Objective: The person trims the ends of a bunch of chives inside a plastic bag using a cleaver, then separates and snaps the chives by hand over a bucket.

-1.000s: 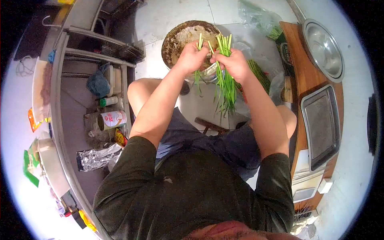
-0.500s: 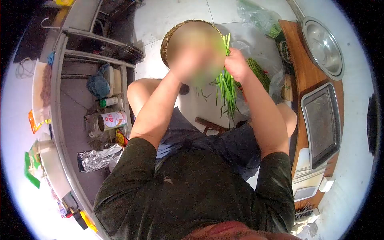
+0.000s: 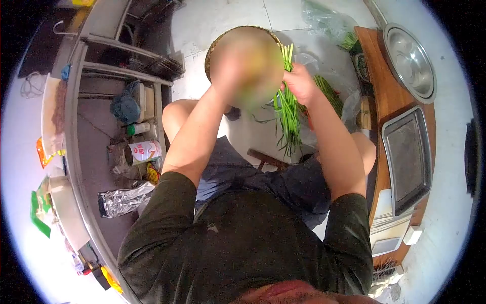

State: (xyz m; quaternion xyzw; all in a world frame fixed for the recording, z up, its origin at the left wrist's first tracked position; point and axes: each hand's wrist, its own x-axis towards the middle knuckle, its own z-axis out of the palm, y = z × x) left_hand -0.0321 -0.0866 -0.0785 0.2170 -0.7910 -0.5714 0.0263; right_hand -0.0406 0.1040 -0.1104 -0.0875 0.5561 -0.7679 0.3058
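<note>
My right hand point(image 3: 302, 86) is closed round a bunch of long green garlic chives point(image 3: 288, 121). Their pale cut ends point up past the fingers, and the leaves hang down between my knees. My left hand point(image 3: 226, 76) is over a round woven basket point(image 3: 207, 63) on the floor. A blurred patch covers that hand and most of the basket, so its fingers and the basket's contents are hidden. Beside my right forearm, more green stalks point(image 3: 329, 93) lie on clear plastic.
To the right, a wooden board point(image 3: 387, 96) bears a steel bowl point(image 3: 411, 63) and a metal baking tray point(image 3: 407, 159). On the left, a shelf point(image 3: 98, 147) holds a tin point(image 3: 144, 152) and a foil bag point(image 3: 126, 198). A wooden stool edge point(image 3: 266, 158) shows between my legs.
My left hand has moved slightly up and left over the basket. The right hand stays nearly in place, and the chives hang a little straighter.
</note>
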